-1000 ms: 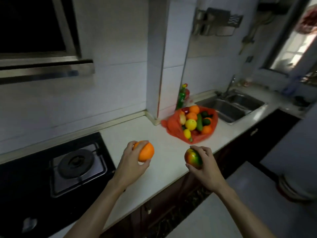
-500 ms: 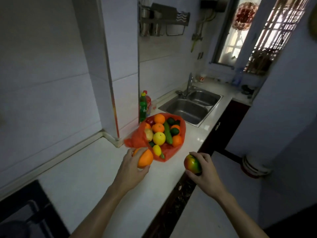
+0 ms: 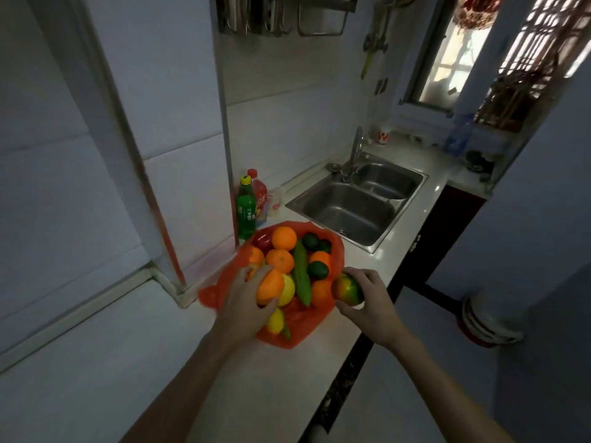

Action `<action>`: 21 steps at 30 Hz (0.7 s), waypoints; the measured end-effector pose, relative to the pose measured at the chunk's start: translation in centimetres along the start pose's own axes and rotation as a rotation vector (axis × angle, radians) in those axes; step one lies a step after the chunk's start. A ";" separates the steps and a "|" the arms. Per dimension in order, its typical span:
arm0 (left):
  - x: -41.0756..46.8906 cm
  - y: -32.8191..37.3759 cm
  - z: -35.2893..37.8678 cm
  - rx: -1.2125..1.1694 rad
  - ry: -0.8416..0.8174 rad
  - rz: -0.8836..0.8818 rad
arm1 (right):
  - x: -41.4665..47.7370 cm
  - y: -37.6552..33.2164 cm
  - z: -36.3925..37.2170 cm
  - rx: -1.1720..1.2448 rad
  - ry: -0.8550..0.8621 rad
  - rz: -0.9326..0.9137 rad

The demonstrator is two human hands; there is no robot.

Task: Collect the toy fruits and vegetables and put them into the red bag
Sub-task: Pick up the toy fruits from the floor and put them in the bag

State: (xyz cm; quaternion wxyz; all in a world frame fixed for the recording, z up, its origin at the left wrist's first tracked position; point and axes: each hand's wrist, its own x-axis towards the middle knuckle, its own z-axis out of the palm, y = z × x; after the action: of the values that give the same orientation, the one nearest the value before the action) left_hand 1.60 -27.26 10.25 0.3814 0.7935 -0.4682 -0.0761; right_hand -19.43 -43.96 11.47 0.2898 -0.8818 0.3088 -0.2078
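I'm at the drop-off: my left hand [image 3: 246,294] grips an orange [image 3: 270,286] over the open red bag [image 3: 307,324] on the counter [image 3: 128,356], and my right hand [image 3: 367,302] cups a red-green mango [image 3: 347,290] at the bag's right edge. Next, I judge, I lower both onto the pile and loosen my fingers gently so neither rolls out.

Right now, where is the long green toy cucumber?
In the head view, the long green toy cucumber lies inside the red plastic bag, between the yellow toy lemon on its left and the dark green toy avocado on its right.
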 end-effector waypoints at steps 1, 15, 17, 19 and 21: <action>1.4 -0.1 1.0 0.004 0.001 -0.013 | 2.1 1.0 0.3 0.004 -0.023 -0.011; 10.6 -3.1 7.3 0.169 0.038 -0.337 | 20.8 7.4 7.3 0.016 -0.441 -0.094; 10.9 -3.1 7.5 0.191 0.033 -0.369 | 21.2 7.8 7.9 -0.013 -0.491 -0.102; 11.2 -3.2 7.5 0.213 0.029 -0.399 | 21.4 8.0 8.3 -0.063 -0.532 -0.104; 11.6 -3.2 7.5 0.249 0.013 -0.425 | 21.4 8.0 8.4 -0.111 -0.565 -0.117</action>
State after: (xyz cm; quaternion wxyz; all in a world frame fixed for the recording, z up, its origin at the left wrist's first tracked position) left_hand 6.58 -39.68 5.60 0.2589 0.9155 -0.2940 -0.0914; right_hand -2.72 -60.11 4.14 0.3031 -0.9355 0.1753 0.0470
